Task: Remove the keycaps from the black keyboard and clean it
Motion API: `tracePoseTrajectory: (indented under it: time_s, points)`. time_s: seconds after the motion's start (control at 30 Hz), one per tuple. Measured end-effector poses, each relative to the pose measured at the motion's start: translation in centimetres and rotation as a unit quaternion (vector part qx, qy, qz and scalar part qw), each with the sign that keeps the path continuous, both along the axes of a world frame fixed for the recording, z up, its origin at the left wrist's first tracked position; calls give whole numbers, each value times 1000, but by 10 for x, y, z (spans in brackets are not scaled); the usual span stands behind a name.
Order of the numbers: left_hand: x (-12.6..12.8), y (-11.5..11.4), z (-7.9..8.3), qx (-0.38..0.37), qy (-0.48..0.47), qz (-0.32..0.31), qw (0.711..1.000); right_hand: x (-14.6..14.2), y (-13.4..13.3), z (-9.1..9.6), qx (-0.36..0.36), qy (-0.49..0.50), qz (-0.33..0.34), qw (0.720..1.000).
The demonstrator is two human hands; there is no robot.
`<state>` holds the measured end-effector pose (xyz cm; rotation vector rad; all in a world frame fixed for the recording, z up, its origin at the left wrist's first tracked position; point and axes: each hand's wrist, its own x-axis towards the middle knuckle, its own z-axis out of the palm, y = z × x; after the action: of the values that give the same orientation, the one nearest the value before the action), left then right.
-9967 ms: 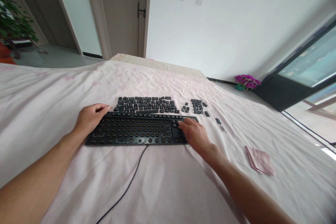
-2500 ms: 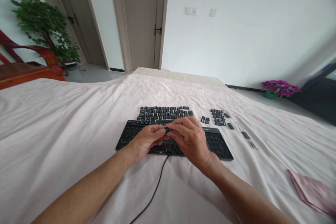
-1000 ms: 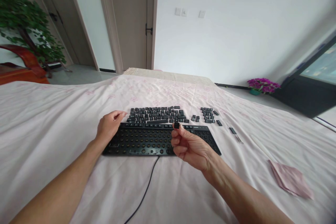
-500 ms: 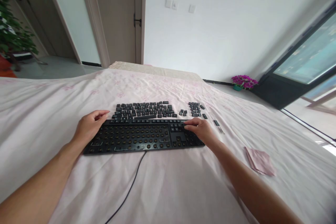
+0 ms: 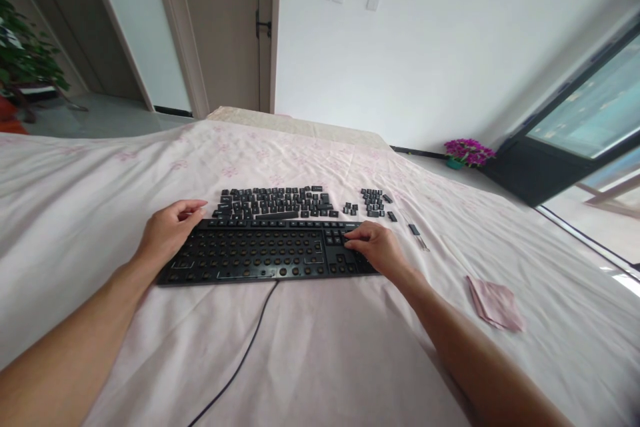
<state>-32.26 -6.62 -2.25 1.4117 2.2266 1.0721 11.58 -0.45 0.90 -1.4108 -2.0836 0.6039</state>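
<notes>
A black keyboard [image 5: 260, 275] lies on the bedsheet with most of its keycaps off; its top row and a few keys right of the middle are in place. At the upper left corner, my left hand [image 5: 170, 225] rests beside the keyboard with thumb and forefinger slightly apart, nothing visible between them. My right hand [image 5: 374, 243] is over the keys right of the middle, thumb and forefinger pinched together. Whatever the pinch holds is too small to make out. Loose black keycaps [image 5: 277, 203] lie in rows behind the keyboard, with a smaller group of keycaps [image 5: 371, 201] to the right.
A small wire-ended tool [image 5: 416, 233] lies right of the keycaps. Nearer, at the right, is a folded pink cloth [image 5: 496, 303]. The keyboard's cable [image 5: 245, 353] runs toward me over the pale bedsheet [image 5: 340, 353]. Pink flowers [image 5: 469, 152] stand beyond the bed.
My right hand has moved slightly left over the keys, its fingers still pinched. The left hand stays at the corner. The camera view has tilted a little.
</notes>
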Motion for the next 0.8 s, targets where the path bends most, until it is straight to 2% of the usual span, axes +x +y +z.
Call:
tracePoseTrajectory:
  time_s: [0.27, 0.4, 0.6, 0.8]
  points:
    - [0, 0, -1, 3, 5, -2, 1000, -4, 2, 3, 15, -23, 15, 1000]
    - [-1, 0, -1, 7, 8, -1, 1000, -7, -3, 7, 51, -51, 48, 996]
    - [-2, 0, -1, 7, 10, -10, 1000, -6, -6, 9, 76, -81, 56, 992]
    - [-2, 1, -1, 9, 13, -5, 1000, -10, -16, 13, 108, -156, 66, 980]
